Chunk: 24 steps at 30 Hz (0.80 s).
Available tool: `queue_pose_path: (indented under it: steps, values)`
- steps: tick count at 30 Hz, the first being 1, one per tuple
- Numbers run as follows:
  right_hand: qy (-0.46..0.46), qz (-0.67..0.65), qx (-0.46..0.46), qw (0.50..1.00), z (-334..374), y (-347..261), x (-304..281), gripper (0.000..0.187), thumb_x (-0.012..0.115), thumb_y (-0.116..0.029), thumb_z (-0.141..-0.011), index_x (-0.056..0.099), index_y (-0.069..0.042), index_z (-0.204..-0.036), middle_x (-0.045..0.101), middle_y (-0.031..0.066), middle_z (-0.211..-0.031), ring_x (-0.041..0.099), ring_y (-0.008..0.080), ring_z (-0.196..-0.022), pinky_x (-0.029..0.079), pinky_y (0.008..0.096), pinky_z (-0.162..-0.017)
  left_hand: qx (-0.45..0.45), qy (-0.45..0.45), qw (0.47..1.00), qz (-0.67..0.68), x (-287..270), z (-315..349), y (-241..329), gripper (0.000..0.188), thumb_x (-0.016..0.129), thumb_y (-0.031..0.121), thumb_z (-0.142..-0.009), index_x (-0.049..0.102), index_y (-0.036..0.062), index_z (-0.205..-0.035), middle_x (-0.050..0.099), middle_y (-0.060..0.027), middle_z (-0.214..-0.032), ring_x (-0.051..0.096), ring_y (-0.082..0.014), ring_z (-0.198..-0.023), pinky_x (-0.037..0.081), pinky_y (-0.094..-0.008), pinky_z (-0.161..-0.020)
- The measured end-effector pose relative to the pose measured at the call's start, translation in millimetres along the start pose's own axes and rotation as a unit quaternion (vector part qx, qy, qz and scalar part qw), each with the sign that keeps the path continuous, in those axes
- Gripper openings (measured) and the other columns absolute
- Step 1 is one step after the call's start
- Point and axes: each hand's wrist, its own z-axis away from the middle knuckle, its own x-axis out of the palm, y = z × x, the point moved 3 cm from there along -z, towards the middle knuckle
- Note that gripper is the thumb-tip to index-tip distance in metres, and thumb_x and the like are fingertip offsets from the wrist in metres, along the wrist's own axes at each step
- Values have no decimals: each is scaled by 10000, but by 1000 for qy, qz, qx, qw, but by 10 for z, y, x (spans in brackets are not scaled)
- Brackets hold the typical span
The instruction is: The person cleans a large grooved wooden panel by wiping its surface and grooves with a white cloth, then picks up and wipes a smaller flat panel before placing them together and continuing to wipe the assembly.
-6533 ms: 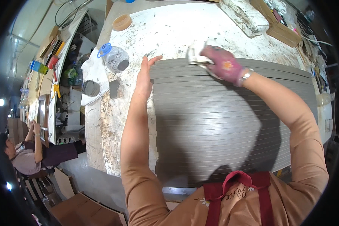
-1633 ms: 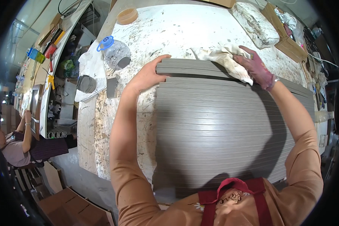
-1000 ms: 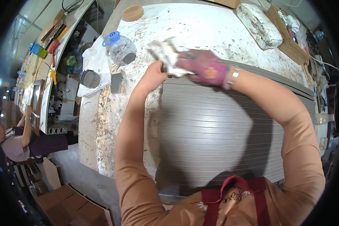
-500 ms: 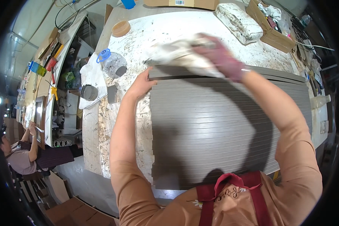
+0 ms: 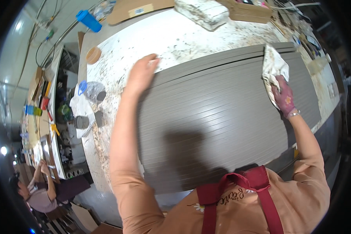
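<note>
A broad row of long grey strips (image 5: 222, 113) lies side by side across the table, with a dark gap near the far side. My right hand (image 5: 285, 97), in a purple glove with a flower print, grips a stained white cloth (image 5: 275, 66) that lies over the right part of the strips. My bare left hand (image 5: 142, 74) is at their far left corner. Its fingers reach forward, partly apart, and hold nothing that I can see.
The stained white worktable (image 5: 121, 50) carries a round tan container (image 5: 93, 55), a clear jug with a blue lid (image 5: 94, 92), a blue bottle (image 5: 89, 21) and a smeared white block (image 5: 202, 13). At the left, another person (image 5: 41, 195) works at a cluttered bench.
My right hand has swept the cloth from the far left of the strips to their right part. My left hand stays near the far left corner. The view has turned.
</note>
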Motion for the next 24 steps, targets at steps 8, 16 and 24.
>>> queue_pose_path:
  steps: [8,16,24]
  values:
    - [57,-50,-18,997,32,72,0,211,559,-131,-877,525,-61,-1073,600,196,-954,593,400,-898,471,398,-751,86,3,986,-141,1403,-282,992,475,534,499,-870,651,40,-891,669,-166,-846,634,-322,-857,454,-436,-796]
    - [27,-56,10,998,20,93,32,236,568,-71,-838,536,-52,-1071,601,191,-976,589,381,-932,464,391,-792,77,-6,985,-154,1366,-217,982,473,504,502,-887,658,55,-899,665,-126,-858,628,-287,-856,452,-411,-770]
    - [43,-37,43,997,62,214,66,271,588,-141,-855,544,-76,-1114,606,181,-1063,583,384,-1012,465,408,-831,132,-10,982,-136,1425,-271,913,364,424,365,-948,634,68,-955,653,-148,-923,620,-322,-912,474,-458,-781]
